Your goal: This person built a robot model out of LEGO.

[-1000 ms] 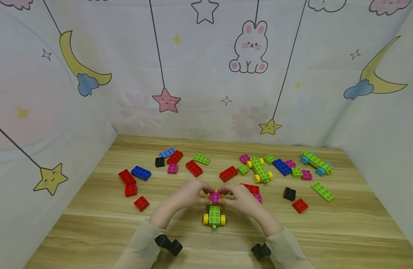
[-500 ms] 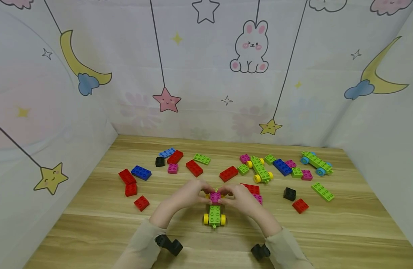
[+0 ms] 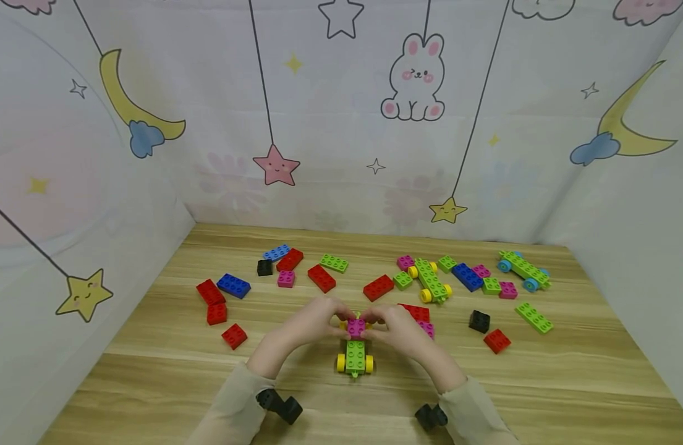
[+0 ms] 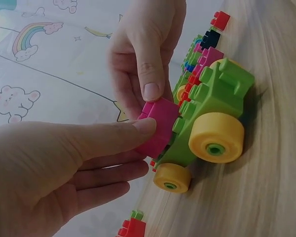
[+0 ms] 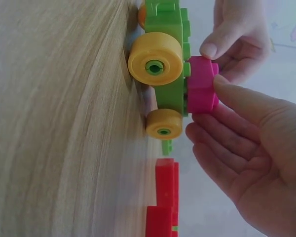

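Through the head camera I see creased white fabric walls [image 3: 341, 111], pastel-printed, rising behind and beside a light-brown wood-grain tabletop [image 3: 569, 389].

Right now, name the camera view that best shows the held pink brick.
The right wrist view: the pink brick is large there, its near side mostly uncovered. The left wrist view is close too, but the left hand covers part. The head view shows its studded top, but small.
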`<state>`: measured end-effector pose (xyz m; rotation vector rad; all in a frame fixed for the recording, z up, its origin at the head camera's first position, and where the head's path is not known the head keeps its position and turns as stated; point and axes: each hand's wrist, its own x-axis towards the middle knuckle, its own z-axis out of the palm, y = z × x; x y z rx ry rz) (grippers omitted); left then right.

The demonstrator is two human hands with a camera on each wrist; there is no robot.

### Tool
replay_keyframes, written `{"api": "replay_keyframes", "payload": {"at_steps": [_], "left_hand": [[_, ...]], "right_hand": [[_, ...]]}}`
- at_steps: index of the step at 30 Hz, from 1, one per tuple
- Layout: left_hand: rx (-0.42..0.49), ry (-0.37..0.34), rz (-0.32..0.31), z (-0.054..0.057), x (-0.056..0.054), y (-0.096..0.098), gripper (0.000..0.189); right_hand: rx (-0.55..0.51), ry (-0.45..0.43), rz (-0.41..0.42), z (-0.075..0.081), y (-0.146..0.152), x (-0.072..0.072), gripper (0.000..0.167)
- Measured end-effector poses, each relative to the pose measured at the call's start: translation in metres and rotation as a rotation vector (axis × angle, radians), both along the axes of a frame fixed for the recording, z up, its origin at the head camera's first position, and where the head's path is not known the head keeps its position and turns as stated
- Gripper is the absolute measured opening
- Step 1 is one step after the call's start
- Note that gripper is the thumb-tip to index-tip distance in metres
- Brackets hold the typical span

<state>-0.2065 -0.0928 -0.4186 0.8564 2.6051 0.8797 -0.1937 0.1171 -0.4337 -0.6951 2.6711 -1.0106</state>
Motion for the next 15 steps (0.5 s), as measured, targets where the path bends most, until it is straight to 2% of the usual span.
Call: {"api": "replay_keyframes", "payload": {"at_steps": [8,15], "left_hand": [[-0.006,0.005,0.013,0.0015,0.0010,0.0025,0.029],[0.020,-0.022,0.016,-0.0016,-0.0008,0.0031,0.029]], "right_hand": [[0.006,0.018,-0.004,-0.0011,-0.0007,0.0003,0.025],[0.001,0.007,-0.014,-0.0031,-0.0004,-0.0004,0.026]]}}
